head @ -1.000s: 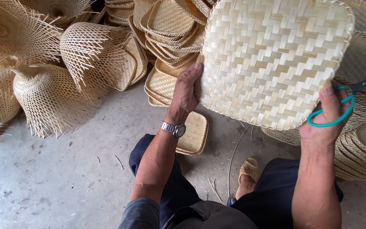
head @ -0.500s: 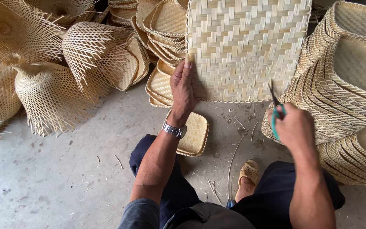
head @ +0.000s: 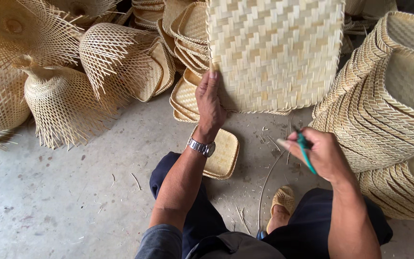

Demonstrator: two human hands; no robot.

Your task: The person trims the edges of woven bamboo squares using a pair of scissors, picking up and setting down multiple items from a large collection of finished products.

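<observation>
Several unfinished woven baskets (head: 63, 96) with loose splayed strips lay at far left on the concrete floor (head: 73, 201). Left hand (head: 210, 103), wristwatch (head: 202, 147) on its wrist, gripped the left edge of a square woven bamboo tray (head: 276, 52), held upright above the floor. Small tray (head: 222, 153) lay under that forearm. Right hand (head: 319, 153) was closed around green-handled scissors (head: 305, 151), apart from the tray. Tall stack of trays (head: 389, 105) stood at right.

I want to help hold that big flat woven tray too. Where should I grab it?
Probably the free right edge of the woven tray, coming from the right. It stands upright, the left hand already pinches its left edge, and the right hand holds green-handled scissors.
</observation>
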